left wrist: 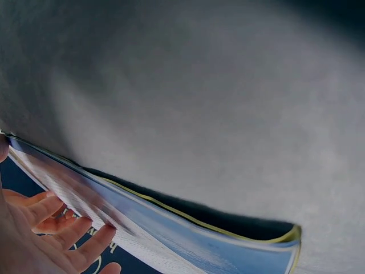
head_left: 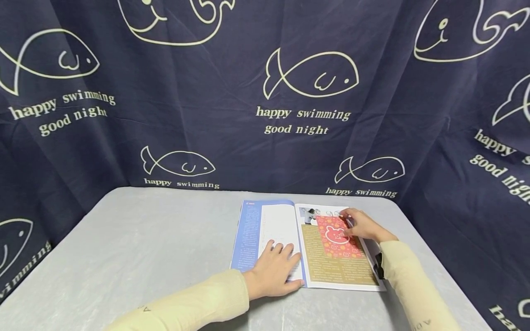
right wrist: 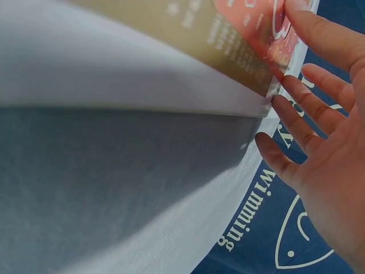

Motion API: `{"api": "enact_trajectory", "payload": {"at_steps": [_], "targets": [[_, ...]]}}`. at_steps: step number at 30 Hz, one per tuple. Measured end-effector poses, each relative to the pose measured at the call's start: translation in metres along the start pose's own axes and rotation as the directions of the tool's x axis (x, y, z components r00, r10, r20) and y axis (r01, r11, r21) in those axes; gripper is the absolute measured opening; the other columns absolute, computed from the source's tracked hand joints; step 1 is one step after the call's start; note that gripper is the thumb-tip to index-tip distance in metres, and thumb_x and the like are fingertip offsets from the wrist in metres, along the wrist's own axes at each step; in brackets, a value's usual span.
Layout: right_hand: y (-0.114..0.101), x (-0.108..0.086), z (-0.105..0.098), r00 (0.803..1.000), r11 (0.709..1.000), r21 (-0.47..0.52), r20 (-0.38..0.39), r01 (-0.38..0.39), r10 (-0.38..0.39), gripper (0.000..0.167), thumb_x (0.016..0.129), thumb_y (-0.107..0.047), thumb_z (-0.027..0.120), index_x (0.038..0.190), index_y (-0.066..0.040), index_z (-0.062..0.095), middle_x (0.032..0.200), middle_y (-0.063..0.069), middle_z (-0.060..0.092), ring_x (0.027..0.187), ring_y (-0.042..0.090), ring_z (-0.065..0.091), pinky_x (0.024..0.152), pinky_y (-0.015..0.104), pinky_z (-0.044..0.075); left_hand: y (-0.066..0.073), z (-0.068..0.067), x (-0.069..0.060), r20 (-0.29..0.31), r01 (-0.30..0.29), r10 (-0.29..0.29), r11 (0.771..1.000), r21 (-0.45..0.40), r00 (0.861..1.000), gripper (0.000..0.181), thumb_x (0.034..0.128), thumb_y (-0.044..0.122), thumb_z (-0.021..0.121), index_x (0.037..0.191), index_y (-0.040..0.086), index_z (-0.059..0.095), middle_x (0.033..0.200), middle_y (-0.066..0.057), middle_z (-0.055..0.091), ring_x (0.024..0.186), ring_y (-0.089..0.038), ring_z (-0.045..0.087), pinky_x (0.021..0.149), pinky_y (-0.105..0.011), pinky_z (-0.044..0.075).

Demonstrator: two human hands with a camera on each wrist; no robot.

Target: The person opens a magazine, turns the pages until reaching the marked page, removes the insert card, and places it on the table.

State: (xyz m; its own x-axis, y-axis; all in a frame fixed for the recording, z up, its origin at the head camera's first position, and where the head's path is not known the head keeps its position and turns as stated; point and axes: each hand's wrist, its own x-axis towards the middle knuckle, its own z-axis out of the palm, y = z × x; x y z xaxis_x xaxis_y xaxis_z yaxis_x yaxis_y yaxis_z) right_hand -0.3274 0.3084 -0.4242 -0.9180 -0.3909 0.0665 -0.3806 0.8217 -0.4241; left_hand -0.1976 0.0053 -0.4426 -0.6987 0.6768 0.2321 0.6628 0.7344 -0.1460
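Note:
An open magazine (head_left: 285, 230) lies on the grey-white table, its left page blue and white, its right page brown with a white margin. My left hand (head_left: 275, 271) rests on the left page near the fold, fingers spread. On the right page is a red rectangular piece (head_left: 331, 248) with a bear outline and small patterns; its exact kind cannot be told. My right hand (head_left: 364, 225) touches its upper right side, thumb on its face. In the right wrist view, the thumb presses the red piece (right wrist: 262, 28) while the other fingers extend straight past the page's edge.
The table (head_left: 157, 243) extends left of the magazine. Behind and around it hangs a dark blue curtain (head_left: 232, 115) with fish drawings and lettering. A dark object (head_left: 378, 266) shows at the right wrist, partly hidden by the sleeve.

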Motion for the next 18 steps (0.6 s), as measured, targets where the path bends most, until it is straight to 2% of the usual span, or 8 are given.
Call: {"api": "enact_trajectory", "payload": {"at_steps": [6, 18], "targets": [[-0.0038, 0.0002, -0.0011, 0.999, 0.999, 0.007, 0.020, -0.031, 0.031, 0.059, 0.061, -0.006, 0.075, 0.114, 0.006, 0.052, 0.106, 0.024, 0.055, 0.101, 0.040, 0.049, 0.088, 0.054, 0.037, -0.0001, 0.0008, -0.0002, -0.017, -0.006, 0.006, 1.000, 0.001, 1.000, 0.060, 0.0846, 0.064, 0.038, 0.125, 0.021, 0.048, 0.120, -0.004, 0.053, 0.105, -0.022, 0.053, 0.095, -0.048, 0.035], [-0.0027, -0.0011, -0.0020, 1.000, 0.999, 0.045, 0.004, -0.022, 0.021, 0.061, 0.060, -0.006, 0.075, 0.116, 0.005, 0.052, 0.108, 0.026, 0.053, 0.103, 0.040, 0.046, 0.090, 0.057, 0.034, -0.0001, -0.0003, -0.0001, -0.027, -0.005, 0.005, 1.000, 0.013, 1.000, 0.059, 0.0841, 0.064, 0.039, 0.124, 0.021, 0.049, 0.120, -0.005, 0.053, 0.104, -0.022, 0.053, 0.095, -0.047, 0.035]]}}
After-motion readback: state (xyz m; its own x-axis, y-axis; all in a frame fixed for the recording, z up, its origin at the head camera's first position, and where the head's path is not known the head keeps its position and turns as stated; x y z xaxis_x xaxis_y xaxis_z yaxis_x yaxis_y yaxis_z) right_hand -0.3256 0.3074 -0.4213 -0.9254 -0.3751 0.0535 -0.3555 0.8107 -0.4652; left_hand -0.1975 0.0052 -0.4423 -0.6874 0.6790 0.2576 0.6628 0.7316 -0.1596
